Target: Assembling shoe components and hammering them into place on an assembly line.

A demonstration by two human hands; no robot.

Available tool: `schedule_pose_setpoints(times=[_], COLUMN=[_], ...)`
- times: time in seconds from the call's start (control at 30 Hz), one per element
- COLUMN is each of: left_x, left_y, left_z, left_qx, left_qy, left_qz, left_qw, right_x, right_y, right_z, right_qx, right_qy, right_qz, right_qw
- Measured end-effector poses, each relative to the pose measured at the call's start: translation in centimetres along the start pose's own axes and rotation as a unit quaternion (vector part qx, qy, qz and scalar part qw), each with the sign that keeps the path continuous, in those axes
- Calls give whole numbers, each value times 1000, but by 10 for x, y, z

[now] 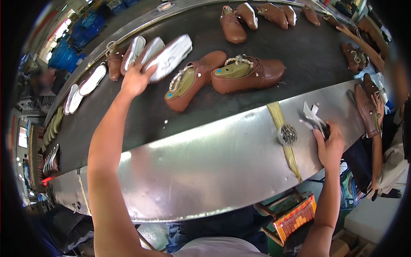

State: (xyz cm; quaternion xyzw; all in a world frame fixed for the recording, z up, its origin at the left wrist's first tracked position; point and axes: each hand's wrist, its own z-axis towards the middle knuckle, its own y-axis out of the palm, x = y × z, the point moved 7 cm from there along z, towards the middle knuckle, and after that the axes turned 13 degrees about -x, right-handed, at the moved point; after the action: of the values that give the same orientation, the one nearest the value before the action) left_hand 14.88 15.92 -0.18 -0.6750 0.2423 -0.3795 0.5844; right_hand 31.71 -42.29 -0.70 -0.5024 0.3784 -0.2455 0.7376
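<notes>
At the far left of the belt, my left hand (pixel 136 80) is closed on the near end of a shoe with a white sole (pixel 172 58), which is tilted and slightly blurred. Its fingers also reach against the neighbouring brown shoe (pixel 152 49). My right hand (pixel 330 144) rests over the metal ledge, wrapped around the dark handle of a silver hand tool (pixel 314 113) that looks like pincers. Two brown lace-up shoes with green lasts inside, one tilted (pixel 184 92) and one upright (pixel 250 76), lie on the belt between my hands.
A shiny metal ledge (pixel 205 156) runs along the near side of the dark belt (pixel 141 115). A round holder of small nails (pixel 287 135) sits on a yellow strap. More shoes stand farther back (pixel 233 25). At right, another person's hand (pixel 377 107) holds a brown shoe (pixel 365 109).
</notes>
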Motion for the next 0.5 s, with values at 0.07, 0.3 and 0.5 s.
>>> schedule_pose_setpoints(times=[0.07, 0.3, 0.5], left_x=[-3, -77, -34], left_y=[-20, -76, -68], left_z=[-78, -357, -473], left_qx=[3, -23, -25], left_qy=[22, -81, -14], left_qz=[-6, -239, 53], left_qw=[1000, 967, 998], right_x=[0, -12, -16], right_y=[1, 1, -21], right_z=[-3, -4, -40], right_qx=[7, 31, 95], right_qy=[-7, -64, -82], right_qz=[-4, -32, 25], right_qw=[1000, 997, 992])
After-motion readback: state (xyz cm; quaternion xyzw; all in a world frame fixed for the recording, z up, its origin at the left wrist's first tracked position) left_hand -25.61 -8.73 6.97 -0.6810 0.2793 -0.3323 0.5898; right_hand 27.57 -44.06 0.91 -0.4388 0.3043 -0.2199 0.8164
